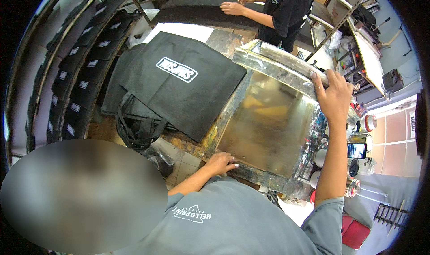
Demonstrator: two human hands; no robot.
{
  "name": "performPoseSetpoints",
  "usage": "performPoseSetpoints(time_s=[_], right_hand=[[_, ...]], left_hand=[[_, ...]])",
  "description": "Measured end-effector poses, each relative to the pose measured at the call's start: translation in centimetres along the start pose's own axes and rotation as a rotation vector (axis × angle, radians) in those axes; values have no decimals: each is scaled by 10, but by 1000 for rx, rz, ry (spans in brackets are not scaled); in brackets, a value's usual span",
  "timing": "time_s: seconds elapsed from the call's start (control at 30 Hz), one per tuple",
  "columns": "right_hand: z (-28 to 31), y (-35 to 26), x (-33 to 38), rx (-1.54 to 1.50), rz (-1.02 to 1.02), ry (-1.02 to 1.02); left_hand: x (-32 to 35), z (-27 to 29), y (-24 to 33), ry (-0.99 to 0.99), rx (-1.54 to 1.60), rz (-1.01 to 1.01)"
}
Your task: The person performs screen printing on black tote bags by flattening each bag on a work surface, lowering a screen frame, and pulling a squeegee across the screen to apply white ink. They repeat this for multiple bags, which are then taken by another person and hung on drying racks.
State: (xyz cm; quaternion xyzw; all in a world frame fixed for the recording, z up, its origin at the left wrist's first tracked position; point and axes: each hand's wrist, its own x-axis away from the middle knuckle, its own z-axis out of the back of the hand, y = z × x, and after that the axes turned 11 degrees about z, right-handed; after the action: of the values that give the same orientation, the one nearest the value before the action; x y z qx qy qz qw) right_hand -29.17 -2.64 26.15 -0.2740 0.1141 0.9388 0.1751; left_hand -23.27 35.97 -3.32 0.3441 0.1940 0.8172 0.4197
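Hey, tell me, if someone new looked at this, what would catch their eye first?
Probably the black fabric bag with its white printed label, spread left of centre. Next, the glossy brownish panel to its right, with the person's right hand on a paint-stained frame at its far side. Then the racks of black pieces curving along the left.

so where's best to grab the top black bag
Probably pinch the top black bag by its right edge, coming from the right over the brown panel: the bag lies flat with that edge exposed, whereas the black straps bunch at lower left and could tangle.
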Motion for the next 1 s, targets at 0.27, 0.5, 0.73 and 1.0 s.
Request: performPoseSetpoints(time_s=[0.27,0.5,0.73,1.0], right_hand=[[-2,-6,8,-10,-11,15],[-2,-4,10,-16,-19,-22],[-3,3,-1,-5,-2,0],[2,9,-20,-20,-24,-24]], left_hand=[[-7,-14,-33,10,208,-90],[1,5,-4,62,223,-16],[-31,103,-19,606,-71,-16],[-112,199,-90,1014,-430,204]])
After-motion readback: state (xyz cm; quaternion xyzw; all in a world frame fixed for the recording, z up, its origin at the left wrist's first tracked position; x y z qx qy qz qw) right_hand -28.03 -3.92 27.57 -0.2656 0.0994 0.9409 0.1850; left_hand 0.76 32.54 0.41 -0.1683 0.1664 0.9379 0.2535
